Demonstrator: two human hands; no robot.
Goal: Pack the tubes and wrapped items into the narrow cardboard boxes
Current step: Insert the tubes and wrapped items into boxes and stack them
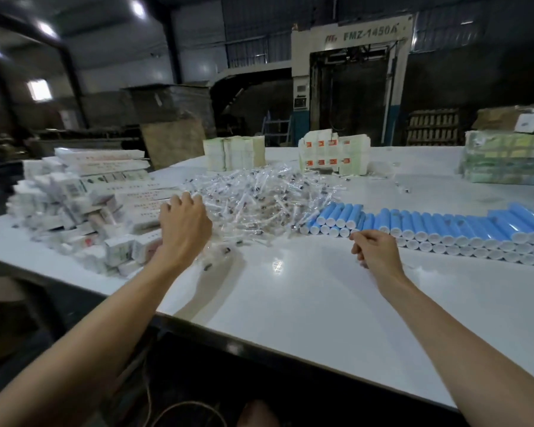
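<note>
A loose heap of clear wrapped items (259, 198) lies in the middle of the white table (305, 288). Blue tubes with white caps (444, 229) are stacked in rows on the right. Narrow white cardboard boxes (84, 211) are piled on the left, some flat, some folded. My left hand (184, 224) hovers at the heap's left edge beside the flat boxes, back to the camera and fingers curled; what they hold is hidden. My right hand (375, 249) is just in front of the nearest tube caps, its fingers curled in with nothing visible between them.
Stacks of pale flat cartons (233, 154), a white block with orange squares (333, 157) and a wrapped greenish bundle (506, 161) stand along the table's far side. The table's dark front edge (259, 355) runs diagonally below my forearms. A large machine (349, 81) stands behind.
</note>
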